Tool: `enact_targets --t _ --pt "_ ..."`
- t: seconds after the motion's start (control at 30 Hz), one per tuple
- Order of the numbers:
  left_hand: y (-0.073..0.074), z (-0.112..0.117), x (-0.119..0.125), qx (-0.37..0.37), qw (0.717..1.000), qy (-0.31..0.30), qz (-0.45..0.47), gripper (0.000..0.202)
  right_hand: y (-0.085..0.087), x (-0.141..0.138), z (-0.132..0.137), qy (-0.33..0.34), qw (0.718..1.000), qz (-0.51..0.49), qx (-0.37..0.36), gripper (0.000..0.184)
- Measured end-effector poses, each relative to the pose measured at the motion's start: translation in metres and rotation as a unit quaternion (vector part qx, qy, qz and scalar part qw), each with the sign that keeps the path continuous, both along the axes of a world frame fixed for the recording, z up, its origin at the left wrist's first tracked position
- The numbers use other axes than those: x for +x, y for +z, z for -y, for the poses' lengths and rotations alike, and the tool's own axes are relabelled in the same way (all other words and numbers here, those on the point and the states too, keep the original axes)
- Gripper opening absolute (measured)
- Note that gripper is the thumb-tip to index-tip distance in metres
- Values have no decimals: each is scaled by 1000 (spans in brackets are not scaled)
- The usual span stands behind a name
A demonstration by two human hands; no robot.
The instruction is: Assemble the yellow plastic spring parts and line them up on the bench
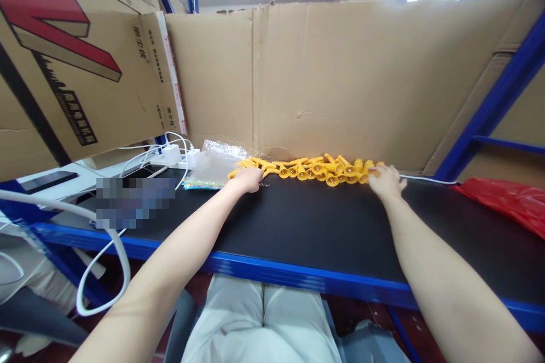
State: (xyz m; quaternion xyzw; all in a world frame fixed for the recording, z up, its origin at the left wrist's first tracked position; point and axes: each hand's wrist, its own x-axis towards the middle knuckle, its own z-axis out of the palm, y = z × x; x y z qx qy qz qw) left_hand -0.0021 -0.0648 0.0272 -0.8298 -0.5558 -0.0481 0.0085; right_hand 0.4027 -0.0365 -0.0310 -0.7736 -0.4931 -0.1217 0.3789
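Note:
A row of several small yellow plastic parts lies on the black table top, against the foot of a cardboard wall. My left hand rests at the left end of the row, fingers curled down onto the parts there. My right hand lies at the right end, its fingers spread and touching the last yellow parts. Both arms stretch far forward across the table. Whether either hand actually grips a part is hidden by the fingers.
A clear plastic bag lies left of the row. White chargers and cables and a phone sit further left. A red plastic bag lies at the right. Cardboard sheets wall the back; a printed carton overhangs the left.

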Motion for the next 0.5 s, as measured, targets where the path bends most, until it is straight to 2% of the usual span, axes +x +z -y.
enact_targets --t 0.1,0.23,0.37,0.5 --pt "-3 -3 -1 2 1000 -11 2 27 -9 7 -12 -1 998 -20 -51 37" --pt "-5 -6 -2 -6 1000 -8 -7 26 -13 11 -22 14 995 -32 -93 40" --pt "-8 -11 -2 -13 1000 -14 0 24 -10 12 -23 22 995 -28 -92 41" --pt "-12 -16 -3 -19 999 -5 27 25 -6 8 -19 13 998 -22 -59 42"
